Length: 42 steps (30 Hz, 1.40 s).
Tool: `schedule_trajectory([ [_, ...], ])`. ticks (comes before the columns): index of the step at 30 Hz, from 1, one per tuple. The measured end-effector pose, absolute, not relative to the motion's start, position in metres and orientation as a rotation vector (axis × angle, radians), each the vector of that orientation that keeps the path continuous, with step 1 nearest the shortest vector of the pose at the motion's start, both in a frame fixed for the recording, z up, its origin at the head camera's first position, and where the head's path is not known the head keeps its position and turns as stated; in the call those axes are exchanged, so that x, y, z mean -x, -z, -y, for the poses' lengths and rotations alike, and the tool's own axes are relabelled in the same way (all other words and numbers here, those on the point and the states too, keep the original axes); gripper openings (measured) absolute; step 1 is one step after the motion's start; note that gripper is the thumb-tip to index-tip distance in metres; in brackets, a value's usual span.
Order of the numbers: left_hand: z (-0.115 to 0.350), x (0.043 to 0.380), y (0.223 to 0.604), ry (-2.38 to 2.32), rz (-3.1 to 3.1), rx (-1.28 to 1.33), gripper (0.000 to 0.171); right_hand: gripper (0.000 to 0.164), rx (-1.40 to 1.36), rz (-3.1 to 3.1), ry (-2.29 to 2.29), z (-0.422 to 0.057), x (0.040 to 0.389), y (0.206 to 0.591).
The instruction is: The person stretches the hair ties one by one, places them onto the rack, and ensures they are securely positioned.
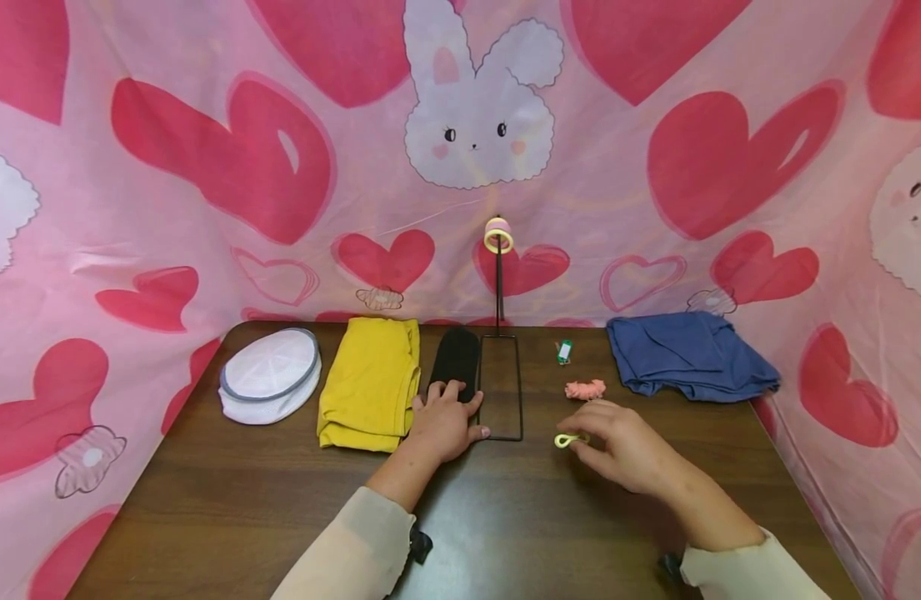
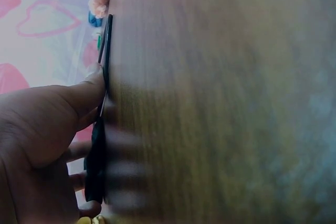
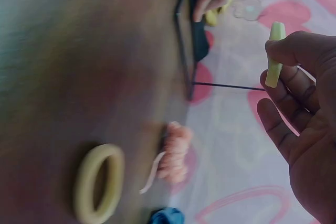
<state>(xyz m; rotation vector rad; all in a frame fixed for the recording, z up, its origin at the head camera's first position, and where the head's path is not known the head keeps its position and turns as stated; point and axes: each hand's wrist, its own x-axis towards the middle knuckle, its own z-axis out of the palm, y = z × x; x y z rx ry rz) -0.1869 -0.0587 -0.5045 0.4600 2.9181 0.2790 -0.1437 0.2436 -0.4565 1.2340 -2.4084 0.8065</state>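
My right hand (image 1: 623, 442) pinches a yellow ring (image 3: 274, 55) between thumb and fingers, above the table. A second pale yellow ring (image 3: 100, 183) lies on the table in the right wrist view; the hand hides it in the head view. My left hand (image 1: 442, 423) lies with spread fingers, fingertips on a flat black item (image 1: 457, 354) and thumb by the wire base of a black stand (image 1: 520, 392). On the stand's raised arm hang pink and yellow rings (image 1: 498, 237). A bundle of salmon cord (image 1: 584, 390) lies just beyond my right hand.
A folded yellow cloth (image 1: 370, 383) and a white mesh bag (image 1: 271, 379) with grey trim lie to the left. A small green tag (image 1: 564, 352) sits behind the cord. Folded blue cloth (image 1: 688, 354) lies back right. A pink heart-print curtain (image 1: 385, 200) surrounds the table.
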Motion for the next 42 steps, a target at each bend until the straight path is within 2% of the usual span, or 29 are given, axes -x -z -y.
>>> schedule_trajectory([
  [19, 0.060, 0.187, 0.506, -0.281, -2.916, -0.457, 0.070, 0.026, -1.173, 2.246, -0.723, -0.214, 0.167, 0.399],
  [32, 0.059, 0.186, 0.504, -0.277, -2.913, -0.449, 0.069, 0.024, -1.114, 2.113, -0.725, -0.182, 0.169, 0.349],
  [42, 0.057, 0.187, 0.505, -0.269, -2.918, -0.454, 0.069, 0.022, -1.072, 1.981, -0.759, -0.162, 0.168, 0.324],
])
